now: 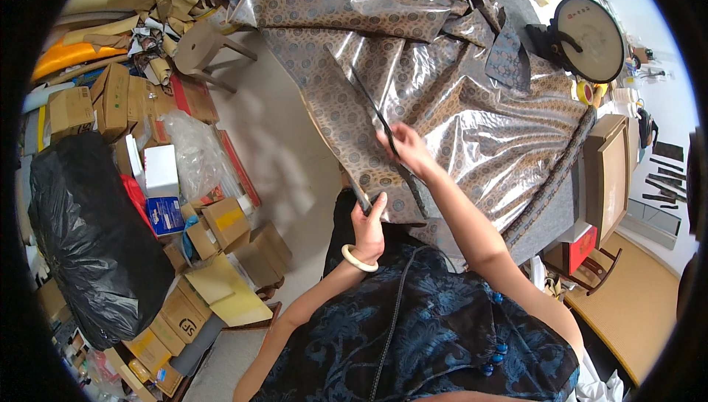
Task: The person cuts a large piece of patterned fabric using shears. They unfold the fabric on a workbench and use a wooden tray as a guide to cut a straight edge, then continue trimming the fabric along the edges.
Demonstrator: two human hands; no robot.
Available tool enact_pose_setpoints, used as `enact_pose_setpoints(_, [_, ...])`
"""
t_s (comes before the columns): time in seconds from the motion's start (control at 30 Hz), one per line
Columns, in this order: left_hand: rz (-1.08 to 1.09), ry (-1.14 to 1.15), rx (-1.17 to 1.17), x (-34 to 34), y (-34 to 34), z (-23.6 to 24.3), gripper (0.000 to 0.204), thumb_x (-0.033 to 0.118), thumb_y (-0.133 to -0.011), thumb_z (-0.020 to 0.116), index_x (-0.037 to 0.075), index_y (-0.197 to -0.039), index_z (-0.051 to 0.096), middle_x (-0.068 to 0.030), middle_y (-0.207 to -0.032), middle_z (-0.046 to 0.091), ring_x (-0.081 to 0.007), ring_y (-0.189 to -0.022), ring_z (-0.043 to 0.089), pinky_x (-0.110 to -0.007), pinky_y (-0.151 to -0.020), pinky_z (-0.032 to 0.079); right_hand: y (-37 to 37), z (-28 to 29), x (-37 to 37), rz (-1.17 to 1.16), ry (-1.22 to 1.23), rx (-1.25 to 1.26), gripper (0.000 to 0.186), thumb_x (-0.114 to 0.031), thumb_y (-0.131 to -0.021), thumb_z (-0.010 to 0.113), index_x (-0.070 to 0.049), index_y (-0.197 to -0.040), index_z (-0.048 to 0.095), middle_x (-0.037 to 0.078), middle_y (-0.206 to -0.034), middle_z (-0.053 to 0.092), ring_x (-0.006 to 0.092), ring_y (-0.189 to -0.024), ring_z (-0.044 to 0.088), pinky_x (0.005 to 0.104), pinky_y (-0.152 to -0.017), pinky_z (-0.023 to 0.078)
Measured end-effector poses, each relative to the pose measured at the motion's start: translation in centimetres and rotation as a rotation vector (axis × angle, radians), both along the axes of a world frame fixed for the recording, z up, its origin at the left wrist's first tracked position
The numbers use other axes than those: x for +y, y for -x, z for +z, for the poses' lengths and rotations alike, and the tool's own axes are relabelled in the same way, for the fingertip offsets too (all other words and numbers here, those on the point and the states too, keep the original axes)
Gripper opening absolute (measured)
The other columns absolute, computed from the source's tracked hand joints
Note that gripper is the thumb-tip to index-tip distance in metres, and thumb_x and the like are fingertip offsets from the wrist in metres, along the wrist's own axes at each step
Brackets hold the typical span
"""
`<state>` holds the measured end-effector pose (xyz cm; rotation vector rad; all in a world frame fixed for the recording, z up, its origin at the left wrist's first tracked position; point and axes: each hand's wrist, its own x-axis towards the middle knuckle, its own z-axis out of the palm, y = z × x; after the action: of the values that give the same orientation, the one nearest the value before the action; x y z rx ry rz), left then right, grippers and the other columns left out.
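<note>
A large sheet of shiny brown-grey fabric with a round medallion pattern spreads in loose folds before me. My left hand, with a pale bangle at its wrist, is closed on the fabric's near left edge, thumb on top. Farther up and to the right, my right hand pinches a narrow dark strip lying slantwise across the fabric. That strip continues past my fingers toward the near edge. My right fingers partly hide it, so I cannot tell whether it is loose or attached.
Cardboard boxes, a big black plastic bag and clear plastic sheeting crowd the left floor. A stool stands at the far left. On the right are a round-headed lamp-like object, a rolled fabric edge and a carton.
</note>
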<state>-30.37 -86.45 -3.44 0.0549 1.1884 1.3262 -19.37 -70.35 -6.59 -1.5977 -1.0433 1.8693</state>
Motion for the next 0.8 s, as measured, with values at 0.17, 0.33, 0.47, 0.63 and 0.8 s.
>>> enact_pose_setpoints(0.17, [-0.054,-0.001,-0.008,-0.2,0.0,-0.1,0.03,0.017,-0.095,0.069,0.002,-0.12,0.062,-0.0008,-0.114,0.067,-0.0099,-0.102,0.059,-0.027,-0.091,0.046,-3.0,3.4,-8.9,-0.146,0.047,0.222,0.048,-0.01,-0.078,0.086,-0.009,-0.103,0.045,-0.001,-0.09,0.063,0.0081,-0.084,0.06,0.0234,-0.075,0.05])
enact_pose_setpoints(0.33, [-0.125,-0.034,-0.095,0.7,0.8,-0.2,0.041,0.036,-0.099,0.06,0.006,-0.127,0.054,-0.0055,-0.119,0.063,-0.016,-0.111,0.058,-0.034,-0.097,0.045,-7.0,8.6,-12.8,-0.092,0.054,0.268,0.049,0.0,-0.076,0.084,-0.01,-0.104,0.045,-0.001,-0.094,0.064,0.0071,-0.083,0.061,0.0229,-0.072,0.051])
enact_pose_setpoints(0.47, [-0.198,-0.021,-0.003,8.1,3.1,-0.3,0.049,0.044,-0.095,0.065,0.013,-0.127,0.044,-0.0024,-0.106,0.062,-0.0172,-0.094,0.061,-0.037,-0.087,0.05,-14.1,16.0,-16.4,0.073,0.14,0.31,0.053,0.001,-0.07,0.086,-0.01,-0.105,0.047,-0.002,-0.092,0.064,0.0067,-0.081,0.061,0.0229,-0.068,0.05])
enact_pose_setpoints(0.63, [0.257,-0.111,0.909,22.3,6.7,-2.1,0.081,0.039,-0.085,0.077,-0.003,-0.139,0.035,-0.0192,-0.141,0.037,-0.0323,-0.136,0.031,-0.047,-0.114,0.026,-22.5,21.0,-23.9,-0.03,0.103,0.216,0.055,0.001,-0.065,0.09,-0.01,-0.101,0.049,0.0,-0.096,0.064,0.0083,-0.084,0.062,0.024,-0.072,0.05])
enact_pose_setpoints(0.8, [-0.188,0.152,0.91,33.7,11.7,-8.4,0.094,0.05,-0.08,0.079,-0.006,-0.143,0.037,-0.0246,-0.153,0.031,-0.038,-0.144,0.026,-0.051,-0.117,0.026,-35.0,21.2,-38.6,-0.731,-0.093,0.038,0.1,-0.022,-0.059,0.091,-0.005,-0.145,0.042,0.006,-0.126,0.059,0.0197,-0.107,0.059,0.0339,-0.097,0.047])
